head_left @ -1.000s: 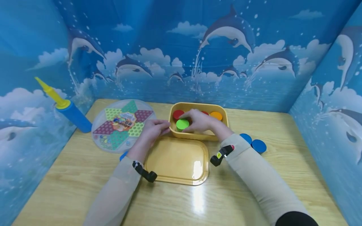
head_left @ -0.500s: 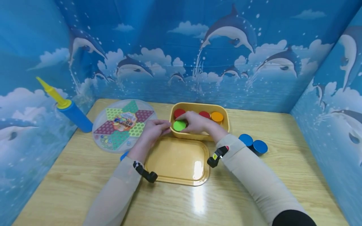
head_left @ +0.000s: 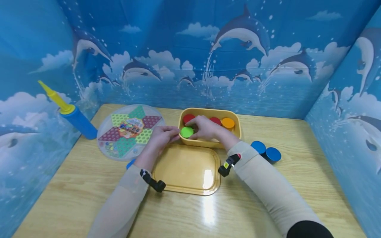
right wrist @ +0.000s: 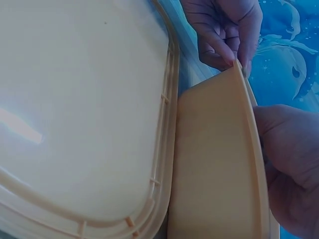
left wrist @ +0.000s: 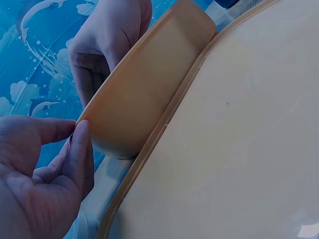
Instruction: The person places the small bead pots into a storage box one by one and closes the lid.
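My left hand (head_left: 163, 136) pinches the left end of the rim of a yellow plastic box (head_left: 208, 143) between thumb and fingers; the left wrist view shows this pinch (left wrist: 75, 129) close up. My right hand (head_left: 206, 127) reaches down into the box, its thumb and fingers around a green round-topped piece (head_left: 187, 132) at the front left corner. Behind that piece sits a red round one (head_left: 189, 119). Another red one (head_left: 215, 120) and an orange one (head_left: 228, 123) stand toward the right. In the right wrist view, the box wall (right wrist: 214, 159) hides my right fingertips.
A matching yellow lid (head_left: 186, 170) lies in front of the box. Two blue round pieces (head_left: 273, 154) stand to the right, and a bit of blue (head_left: 130, 164) shows by my left wrist. At left are a round star-patterned game board (head_left: 131, 130) and a blue-and-yellow hand pump (head_left: 78, 122).
My right hand has shifted left inside the box, and the green piece has moved left toward the corner. More of the right-hand red piece now shows. The left hand stays on the rim.
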Action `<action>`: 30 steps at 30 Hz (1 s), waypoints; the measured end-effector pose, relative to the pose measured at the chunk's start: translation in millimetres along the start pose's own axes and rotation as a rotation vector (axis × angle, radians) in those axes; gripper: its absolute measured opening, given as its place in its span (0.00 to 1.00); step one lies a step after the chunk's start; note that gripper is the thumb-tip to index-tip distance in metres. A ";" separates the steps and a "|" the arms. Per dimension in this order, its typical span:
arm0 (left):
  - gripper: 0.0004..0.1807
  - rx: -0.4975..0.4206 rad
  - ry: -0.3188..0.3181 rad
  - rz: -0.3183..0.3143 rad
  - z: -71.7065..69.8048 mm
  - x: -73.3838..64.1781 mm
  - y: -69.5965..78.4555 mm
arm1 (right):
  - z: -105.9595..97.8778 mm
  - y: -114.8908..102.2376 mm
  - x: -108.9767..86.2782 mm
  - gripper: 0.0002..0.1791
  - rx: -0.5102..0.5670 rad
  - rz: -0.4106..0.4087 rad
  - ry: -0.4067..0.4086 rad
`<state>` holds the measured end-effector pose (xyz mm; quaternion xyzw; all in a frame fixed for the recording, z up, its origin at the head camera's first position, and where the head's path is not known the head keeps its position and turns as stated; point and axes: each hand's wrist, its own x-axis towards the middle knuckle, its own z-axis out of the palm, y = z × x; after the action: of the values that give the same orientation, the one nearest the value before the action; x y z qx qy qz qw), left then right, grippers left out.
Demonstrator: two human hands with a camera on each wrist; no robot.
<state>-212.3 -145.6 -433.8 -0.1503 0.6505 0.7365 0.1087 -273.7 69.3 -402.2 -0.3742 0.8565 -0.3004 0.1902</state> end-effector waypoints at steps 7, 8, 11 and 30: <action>0.18 -0.010 -0.010 0.008 0.2 0.3 -1.7 | -1.6 -0.7 -3.2 0.32 0.023 0.026 0.008; 0.18 -0.013 -0.011 0.009 0.2 0.5 -1.7 | -2.5 -0.9 -4.1 0.32 0.025 0.030 0.011; 0.18 -0.016 -0.009 0.008 0.1 0.4 -1.5 | -6.6 -2.9 -8.1 0.32 0.041 0.032 0.024; 0.20 0.023 -0.009 -0.018 0.2 1.0 0.7 | -46.4 -15.8 -74.7 0.31 0.121 0.040 0.081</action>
<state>-213.6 -145.6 -433.4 -0.1514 0.6571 0.7286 0.1199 -242.6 134.5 -349.6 -0.3324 0.8510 -0.3629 0.1835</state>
